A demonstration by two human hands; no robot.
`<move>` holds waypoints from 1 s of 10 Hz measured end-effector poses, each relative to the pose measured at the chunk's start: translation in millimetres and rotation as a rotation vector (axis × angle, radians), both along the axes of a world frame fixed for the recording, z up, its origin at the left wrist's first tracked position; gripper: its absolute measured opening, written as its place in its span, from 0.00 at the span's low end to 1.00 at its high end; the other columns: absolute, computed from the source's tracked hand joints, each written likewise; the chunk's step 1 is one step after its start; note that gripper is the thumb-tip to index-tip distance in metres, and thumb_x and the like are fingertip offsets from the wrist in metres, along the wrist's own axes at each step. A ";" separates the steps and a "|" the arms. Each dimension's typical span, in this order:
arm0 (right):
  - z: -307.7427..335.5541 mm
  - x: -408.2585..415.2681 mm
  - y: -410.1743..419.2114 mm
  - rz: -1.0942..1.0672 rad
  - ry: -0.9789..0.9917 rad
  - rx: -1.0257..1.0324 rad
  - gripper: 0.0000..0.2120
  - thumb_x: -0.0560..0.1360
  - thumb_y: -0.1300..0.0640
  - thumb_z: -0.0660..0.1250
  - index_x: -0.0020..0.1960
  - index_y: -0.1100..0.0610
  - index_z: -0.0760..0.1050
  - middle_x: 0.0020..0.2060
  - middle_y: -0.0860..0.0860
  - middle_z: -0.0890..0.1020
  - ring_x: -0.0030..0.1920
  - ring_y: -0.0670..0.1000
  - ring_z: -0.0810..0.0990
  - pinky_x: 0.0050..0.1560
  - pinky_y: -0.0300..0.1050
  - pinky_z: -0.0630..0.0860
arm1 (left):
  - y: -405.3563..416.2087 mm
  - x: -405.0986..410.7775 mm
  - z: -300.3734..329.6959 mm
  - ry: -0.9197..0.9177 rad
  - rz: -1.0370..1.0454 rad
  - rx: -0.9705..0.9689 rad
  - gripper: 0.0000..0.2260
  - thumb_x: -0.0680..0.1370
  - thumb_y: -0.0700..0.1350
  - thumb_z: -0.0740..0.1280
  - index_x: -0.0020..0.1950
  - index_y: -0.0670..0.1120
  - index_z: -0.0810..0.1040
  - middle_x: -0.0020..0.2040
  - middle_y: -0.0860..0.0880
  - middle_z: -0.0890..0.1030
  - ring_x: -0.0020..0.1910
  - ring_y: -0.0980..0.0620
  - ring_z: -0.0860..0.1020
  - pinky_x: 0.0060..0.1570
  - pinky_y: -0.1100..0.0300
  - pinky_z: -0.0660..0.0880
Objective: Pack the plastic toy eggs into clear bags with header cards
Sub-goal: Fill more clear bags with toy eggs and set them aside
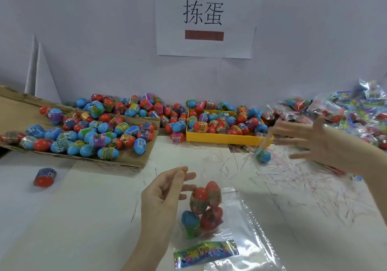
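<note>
Bagged toy eggs on the surface
A clear bag (211, 214) holds four red and blue toy eggs (201, 199), its colourful header card (206, 254) nearest the viewer.

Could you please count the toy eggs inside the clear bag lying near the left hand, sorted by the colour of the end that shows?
Red-ended eggs in the clear bag: 3
Blue-ended egg: 1
Total: 4
</note>
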State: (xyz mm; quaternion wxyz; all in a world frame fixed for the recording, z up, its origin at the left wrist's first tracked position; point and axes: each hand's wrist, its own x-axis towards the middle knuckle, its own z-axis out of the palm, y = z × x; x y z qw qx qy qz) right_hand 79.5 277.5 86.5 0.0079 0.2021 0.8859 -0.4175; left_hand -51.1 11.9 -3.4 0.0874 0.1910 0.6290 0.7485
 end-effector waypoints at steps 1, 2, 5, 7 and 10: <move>-9.9 0.8 -7.7 -0.280 -0.172 0.150 0.29 0.74 0.35 0.43 0.67 0.46 0.67 0.56 0.48 0.79 0.57 0.50 0.76 0.63 0.61 0.67 | -0.2 -0.4 -0.3 -0.003 -0.006 0.000 0.09 0.77 0.39 0.62 0.43 0.50 0.79 0.36 0.60 0.84 0.33 0.59 0.81 0.30 0.71 0.74; -13.9 -17.8 -0.9 -0.303 0.014 0.715 0.37 0.73 0.37 0.38 0.56 0.55 0.79 0.33 0.49 0.79 0.36 0.48 0.75 0.51 0.51 0.72 | -0.3 -0.9 -0.1 -0.007 -0.007 0.003 0.09 0.77 0.39 0.62 0.43 0.50 0.79 0.37 0.59 0.84 0.33 0.59 0.81 0.30 0.71 0.74; -2.2 -22.1 -19.2 -0.159 0.236 0.207 0.44 0.63 0.52 0.75 0.69 0.36 0.53 0.72 0.46 0.62 0.72 0.52 0.59 0.65 0.59 0.62 | 0.0 -1.7 -0.4 -0.024 -0.026 -0.010 0.08 0.77 0.40 0.62 0.43 0.50 0.79 0.37 0.59 0.84 0.34 0.59 0.81 0.31 0.71 0.75; -12.8 -31.6 -23.0 -0.485 0.211 -0.311 0.36 0.72 0.38 0.58 0.74 0.45 0.46 0.75 0.49 0.50 0.74 0.53 0.53 0.67 0.63 0.46 | -1.4 -1.6 -0.3 -0.051 -0.035 0.005 0.08 0.77 0.40 0.62 0.43 0.49 0.79 0.37 0.57 0.84 0.33 0.59 0.81 0.31 0.71 0.74; 1.3 -59.6 -16.2 -0.124 0.026 -0.363 0.57 0.53 0.17 0.43 0.74 0.47 0.55 0.75 0.44 0.49 0.73 0.56 0.55 0.70 0.66 0.42 | -1.0 -1.3 1.2 -0.061 -0.054 0.017 0.08 0.77 0.40 0.62 0.44 0.49 0.79 0.38 0.56 0.85 0.33 0.58 0.81 0.31 0.71 0.74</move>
